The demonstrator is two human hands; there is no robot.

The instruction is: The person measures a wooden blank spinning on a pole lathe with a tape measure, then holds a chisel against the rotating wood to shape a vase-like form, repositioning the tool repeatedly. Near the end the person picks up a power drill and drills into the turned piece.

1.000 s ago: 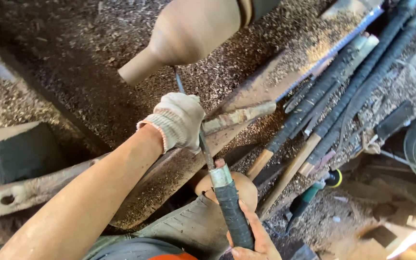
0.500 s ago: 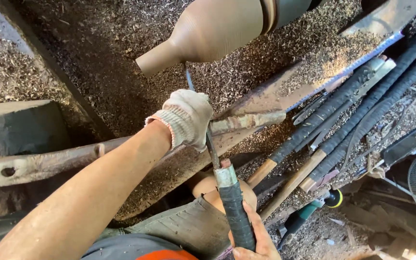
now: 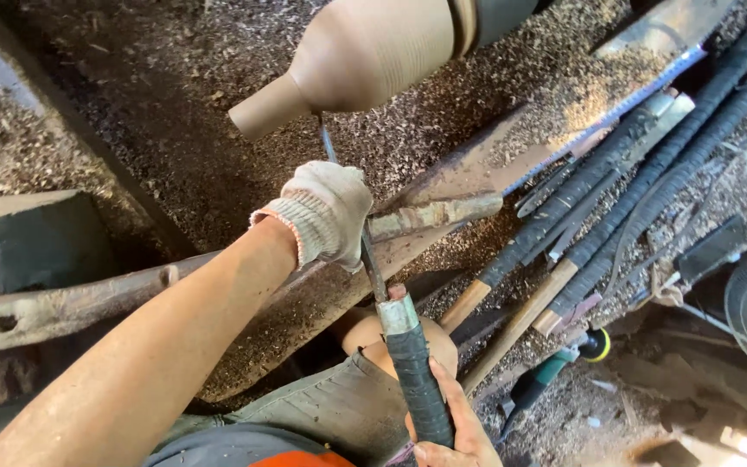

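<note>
Gloved left hand (image 3: 326,212) is curled shut round the turning chisel (image 3: 372,264) shaft, pinning it on the tool rest (image 3: 430,216) for steadiness, bare right hand (image 3: 456,428) wrapped tight on the taped handle below, tip just past the fingers at the wooden workpiece (image 3: 365,52), which sits closer than half a second ago.

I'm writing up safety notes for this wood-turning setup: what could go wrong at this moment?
The gloved left hand steadies the chisel's steel shank on the tool rest, close under the turned wooden piece; a loose knit glove might snag if the piece is spinning.

The right hand is bare on the wrapped handle, so a catch could wrench it.

Wood shavings lie thick over the bed, and spare tools could roll.
</note>
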